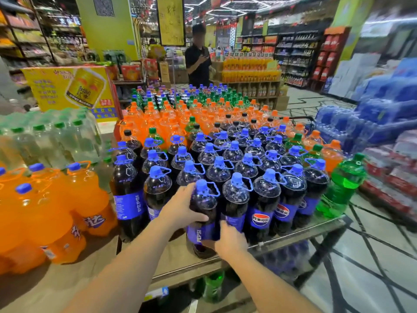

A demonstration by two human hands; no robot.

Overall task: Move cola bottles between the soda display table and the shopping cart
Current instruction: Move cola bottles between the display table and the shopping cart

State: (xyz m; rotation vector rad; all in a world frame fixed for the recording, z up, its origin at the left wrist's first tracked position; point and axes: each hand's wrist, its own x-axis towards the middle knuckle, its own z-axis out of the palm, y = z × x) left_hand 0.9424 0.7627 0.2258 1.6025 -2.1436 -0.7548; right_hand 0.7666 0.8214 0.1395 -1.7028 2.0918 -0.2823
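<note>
Head view looks down (close) over the display table [300, 231].

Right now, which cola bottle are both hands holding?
The front-row cola bottle nearest the table edge: left hand on its shoulder, right hand at its label. Neighbours stand untouched.

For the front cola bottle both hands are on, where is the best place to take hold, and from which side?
Take the cola bottle from the near table edge, its only open side. One grip on the shoulder, as the left hand has, one low on the label, as the right hand has. It is big and upright; the cap's blue loop handle is probably an alternative.
</note>
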